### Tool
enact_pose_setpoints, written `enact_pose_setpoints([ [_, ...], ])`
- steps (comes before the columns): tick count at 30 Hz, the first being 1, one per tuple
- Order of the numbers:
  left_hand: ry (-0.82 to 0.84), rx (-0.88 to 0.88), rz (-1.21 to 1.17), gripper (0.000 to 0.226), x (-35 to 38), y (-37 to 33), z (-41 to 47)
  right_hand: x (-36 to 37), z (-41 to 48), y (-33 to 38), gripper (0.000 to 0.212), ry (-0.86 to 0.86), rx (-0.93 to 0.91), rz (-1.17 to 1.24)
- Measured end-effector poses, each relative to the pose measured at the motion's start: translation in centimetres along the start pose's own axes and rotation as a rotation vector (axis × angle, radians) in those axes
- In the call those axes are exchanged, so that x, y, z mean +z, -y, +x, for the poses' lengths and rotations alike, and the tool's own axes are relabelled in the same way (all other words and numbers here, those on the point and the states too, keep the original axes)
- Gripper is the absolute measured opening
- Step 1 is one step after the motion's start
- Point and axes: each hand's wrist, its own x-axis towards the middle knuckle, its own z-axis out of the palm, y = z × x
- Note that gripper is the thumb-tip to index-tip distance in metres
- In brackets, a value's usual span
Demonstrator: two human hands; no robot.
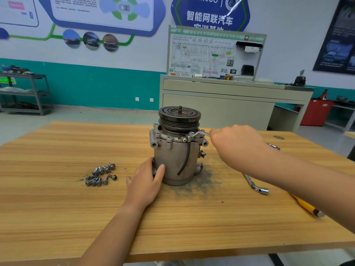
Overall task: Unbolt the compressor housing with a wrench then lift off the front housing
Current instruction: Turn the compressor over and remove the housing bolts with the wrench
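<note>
A grey metal compressor (175,156) stands upright in the middle of the wooden table (57,208), its black grooved pulley (179,118) on top. The front housing (169,136) with its bolt lugs sits just under the pulley. My right hand (236,143) grips the handle of a silver wrench (199,133), whose head sits on a bolt at the housing's right front rim. My left hand (146,181) rests against the lower left side of the compressor body, thumb and fingers around it. A black hose (187,158) hangs down the body's front.
Several loose bolts (100,174) lie in a pile left of the compressor. An L-shaped socket wrench (256,186) and a yellow-handled tool (307,207) lie at the right, partly under my right arm. Dark grime stains the table beside the compressor base. A cabinet stands behind the table.
</note>
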Motion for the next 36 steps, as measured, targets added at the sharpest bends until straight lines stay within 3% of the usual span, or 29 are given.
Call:
enact_pose_setpoints([
  [7, 0.002, -0.001, -0.007, 0.047, 0.0, 0.1, 0.1, 0.7, 0.0, -1.3, 0.040, -0.094, 0.066, -0.048],
  [21, -0.010, -0.019, -0.017, 0.055, 0.0, -0.1, 0.1, 0.9, 0.5, -1.1, 0.027, 0.023, 0.000, -0.075],
  [28, 0.006, -0.020, -0.013, 0.053, 0.0, 0.0, 0.1, 3.0, 2.3, -3.8, 0.037, 0.023, -0.042, -0.072],
  [36, -0.023, -0.015, -0.035, 0.052, 0.0, 0.0, 0.0, 6.6, 7.6, -2.7, 0.029, -0.202, -0.015, -0.021],
])
